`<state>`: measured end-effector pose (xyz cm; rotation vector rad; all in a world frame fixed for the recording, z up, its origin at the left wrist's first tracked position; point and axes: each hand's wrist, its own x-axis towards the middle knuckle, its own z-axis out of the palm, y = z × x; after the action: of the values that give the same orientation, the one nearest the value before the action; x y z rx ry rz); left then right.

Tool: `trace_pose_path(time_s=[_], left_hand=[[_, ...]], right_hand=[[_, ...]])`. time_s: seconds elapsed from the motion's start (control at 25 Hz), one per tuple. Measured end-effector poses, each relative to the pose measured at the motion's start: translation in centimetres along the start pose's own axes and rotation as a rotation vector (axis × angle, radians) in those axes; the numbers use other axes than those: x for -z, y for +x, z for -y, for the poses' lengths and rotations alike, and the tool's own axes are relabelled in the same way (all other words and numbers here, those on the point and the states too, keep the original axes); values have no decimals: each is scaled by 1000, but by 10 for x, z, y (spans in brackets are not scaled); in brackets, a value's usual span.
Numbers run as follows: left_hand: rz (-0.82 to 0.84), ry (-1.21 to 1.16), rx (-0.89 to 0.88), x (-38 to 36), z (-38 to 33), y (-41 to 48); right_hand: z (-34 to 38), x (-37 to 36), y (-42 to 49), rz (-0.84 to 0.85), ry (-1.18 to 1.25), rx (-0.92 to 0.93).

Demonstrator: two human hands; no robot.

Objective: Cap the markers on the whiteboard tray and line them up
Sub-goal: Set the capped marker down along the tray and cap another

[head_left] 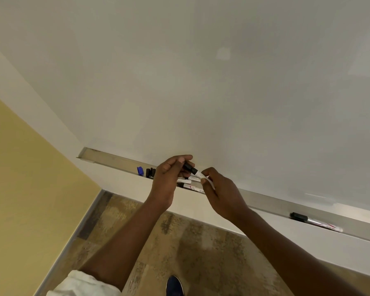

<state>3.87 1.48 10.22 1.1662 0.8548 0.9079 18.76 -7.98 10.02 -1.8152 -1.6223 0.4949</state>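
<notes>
Brushed metal tray [265,201] runs under a smooth whiteboard [201,82]. Both hands hover over it: left hand [169,178] pinches a black cap [189,167] sitting on the tip of a white plastic marker [203,177], right hand [224,193] grips the barrel. Two more markers [187,185] lie in the tray below, another [316,222] far right, plus a blue cap [140,170] and a black one [150,172] to the left.

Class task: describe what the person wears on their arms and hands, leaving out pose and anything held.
Both hands, left hand and right hand, are bare: no gloves, rings or watch show. The left arm has a white sleeve pushed up near the elbow; the right forearm shows no sleeve.
</notes>
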Motion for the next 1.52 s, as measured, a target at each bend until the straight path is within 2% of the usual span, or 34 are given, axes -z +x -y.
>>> trace_pose_path(time_s=[0.16, 0.28, 0.36, 0.4, 0.72, 0.88, 1.04, 1.16, 1.32, 1.4, 1.52], left_hand=[[64, -372, 192, -19, 0, -8], [288, -581, 409, -30, 2, -16], [447, -715, 482, -38, 2, -22], [460, -753, 500, -41, 2, -24], [286, -808, 529, -56, -11, -22], [240, -767, 535, -57, -14, -20], [200, -619, 591, -53, 6, -20], [105, -435, 612, -51, 38, -23], [-61, 121, 590, -54, 77, -29], [-32, 349, 507, -54, 90, -30], [68, 657, 267, -55, 105, -29]], right_hand=[[20, 0, -9, -24, 166, 0], [28, 3, -11, -9, 138, 4], [29, 4, -11, -22, 88, -27], [29, 6, -11, -40, 57, -24], [37, 5, -9, -128, -153, 54], [35, -1, -6, -148, -150, 30], [19, -15, -10, -99, -16, -24], [-7, -25, -22, 6, -47, -73], [-64, -20, -45, 53, -249, -108], [-95, -9, -58, 47, -367, -156], [-133, 10, -73, 19, -464, -232]])
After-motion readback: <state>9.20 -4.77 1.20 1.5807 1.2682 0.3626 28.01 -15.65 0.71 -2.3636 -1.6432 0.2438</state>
